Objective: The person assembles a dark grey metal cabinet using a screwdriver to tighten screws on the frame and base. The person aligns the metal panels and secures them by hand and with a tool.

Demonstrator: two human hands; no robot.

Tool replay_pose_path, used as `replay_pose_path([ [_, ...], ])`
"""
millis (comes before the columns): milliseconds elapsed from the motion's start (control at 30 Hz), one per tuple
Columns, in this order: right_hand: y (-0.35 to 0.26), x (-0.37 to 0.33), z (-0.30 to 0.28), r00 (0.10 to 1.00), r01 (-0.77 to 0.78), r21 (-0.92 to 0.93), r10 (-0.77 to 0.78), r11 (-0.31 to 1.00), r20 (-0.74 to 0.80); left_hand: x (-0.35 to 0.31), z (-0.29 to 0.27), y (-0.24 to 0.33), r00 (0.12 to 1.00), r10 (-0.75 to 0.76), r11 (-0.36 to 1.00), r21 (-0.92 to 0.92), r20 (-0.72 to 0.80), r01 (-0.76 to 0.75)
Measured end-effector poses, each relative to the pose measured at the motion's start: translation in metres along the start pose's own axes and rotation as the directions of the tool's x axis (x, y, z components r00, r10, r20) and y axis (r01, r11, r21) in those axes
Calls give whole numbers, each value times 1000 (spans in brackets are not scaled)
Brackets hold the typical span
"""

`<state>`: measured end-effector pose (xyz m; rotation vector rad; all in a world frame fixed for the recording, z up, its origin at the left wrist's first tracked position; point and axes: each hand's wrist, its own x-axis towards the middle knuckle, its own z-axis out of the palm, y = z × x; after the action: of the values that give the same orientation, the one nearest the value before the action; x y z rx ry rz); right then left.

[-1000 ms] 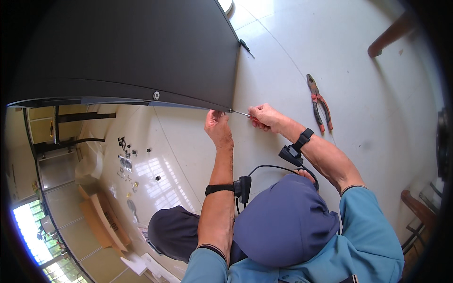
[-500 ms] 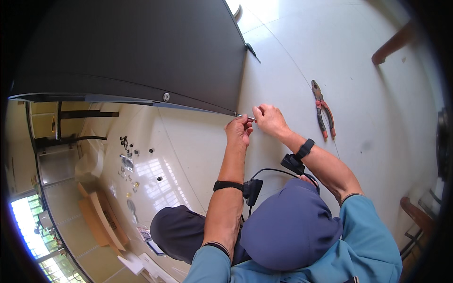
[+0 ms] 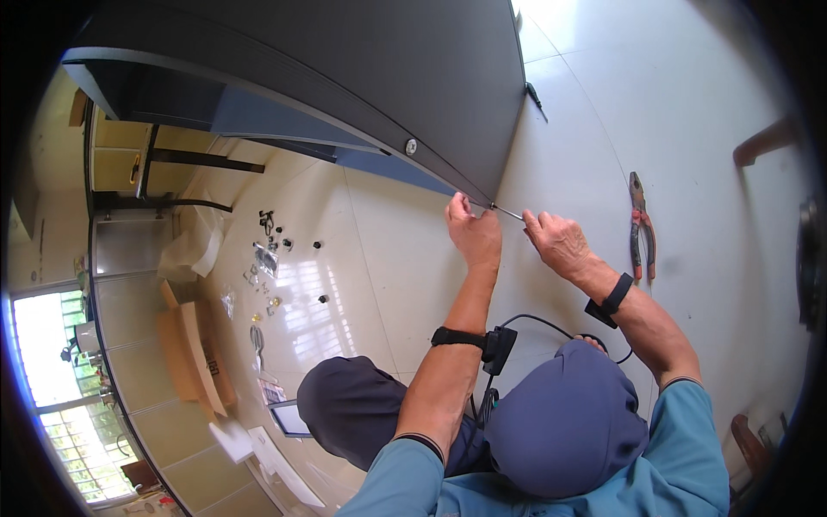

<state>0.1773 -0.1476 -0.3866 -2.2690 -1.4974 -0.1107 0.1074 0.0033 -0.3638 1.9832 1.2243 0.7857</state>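
A dark grey cabinet (image 3: 370, 52) fills the upper part of the view, its near corner reaching down to my hands. My right hand (image 3: 558, 241) is closed round the handle end of a screwdriver (image 3: 510, 213), most of the handle hidden in my fingers. Its thin metal shaft points left to the cabinet's corner, where the tip meets a small dark screw or fitting. My left hand (image 3: 476, 234) is at the same corner, fingers bent against the cabinet's lower edge and thumb side close to the tip. A round silver fastener (image 3: 411, 146) sits in the cabinet's edge strip.
Red-handled pliers (image 3: 641, 228) lie on the pale tiled floor to the right. A small dark pointed tool (image 3: 536, 99) rests by the cabinet's far side. Several small fittings (image 3: 274, 246) are scattered at left, near an open cardboard box (image 3: 194, 353). A wooden leg (image 3: 765, 144) stands at far right.
My left hand has shifted from the screwdriver's shaft to the cabinet's edge. My right hand has drawn back a little from the corner. The view has swung, showing more of the cabinet's underside.
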Motion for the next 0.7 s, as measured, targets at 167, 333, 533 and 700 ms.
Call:
replay_pose_path([
  [167, 0, 6, -3, 1000, 27, -50, -26, 998, 8, 2, -6, 13, 976, 150, 984, 77, 155, -164],
  [333, 5, 11, 12, 988, -49, 312, 93, 949, -127, 14, -10, 13, 953, 169, 980, 64, 252, -191],
  [533, 9, 28, -9, 470, -787, 492, 156, -372, 869, 14, -10, 8, 937, 293, 951, 44, 190, -306],
  [700, 1, 36, -11, 560, -799, 601, 399, 26, 726, 22, -7, -16, 950, 203, 978, 3, 238, -209],
])
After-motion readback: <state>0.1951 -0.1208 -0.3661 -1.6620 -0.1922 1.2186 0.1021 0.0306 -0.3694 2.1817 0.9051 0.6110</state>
